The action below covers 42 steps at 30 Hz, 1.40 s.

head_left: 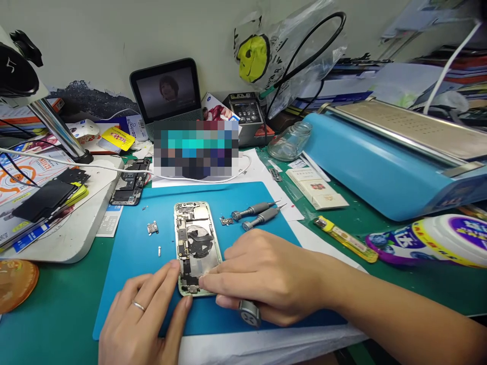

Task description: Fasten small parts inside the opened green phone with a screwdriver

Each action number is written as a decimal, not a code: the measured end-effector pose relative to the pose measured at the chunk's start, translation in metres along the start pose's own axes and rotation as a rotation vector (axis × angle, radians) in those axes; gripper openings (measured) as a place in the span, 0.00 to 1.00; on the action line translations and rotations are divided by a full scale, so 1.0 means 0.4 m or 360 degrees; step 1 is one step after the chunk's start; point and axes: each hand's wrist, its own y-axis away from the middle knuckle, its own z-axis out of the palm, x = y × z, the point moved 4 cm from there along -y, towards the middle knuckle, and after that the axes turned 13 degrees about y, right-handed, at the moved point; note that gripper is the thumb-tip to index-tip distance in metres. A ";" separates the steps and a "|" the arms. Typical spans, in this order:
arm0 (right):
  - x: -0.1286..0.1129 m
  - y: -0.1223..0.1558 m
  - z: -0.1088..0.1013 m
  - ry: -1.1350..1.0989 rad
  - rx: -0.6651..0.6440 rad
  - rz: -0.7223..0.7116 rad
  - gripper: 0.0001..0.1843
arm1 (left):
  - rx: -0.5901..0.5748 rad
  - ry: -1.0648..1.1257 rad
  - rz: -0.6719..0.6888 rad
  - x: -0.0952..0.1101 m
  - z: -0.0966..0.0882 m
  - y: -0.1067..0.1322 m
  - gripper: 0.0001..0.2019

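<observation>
Blue mat (133,253) (cluttered bench): R hand (266,276), screwdriver (250,313) at phone (196,238).

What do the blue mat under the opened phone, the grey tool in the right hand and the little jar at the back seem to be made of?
The blue mat is probably silicone or rubber: matte, even colour, lying flat. The grey tool in the right hand is likely metal: its round end cap has a dull satin sheen. The jar looks like clear glass, thick-walled with bright glints.
</observation>
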 end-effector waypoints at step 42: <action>0.000 0.001 0.005 0.0004 -0.0053 0.0002 0.13 | 0.0046 0.0050 -0.0032 0.004 -0.002 -0.006 0.21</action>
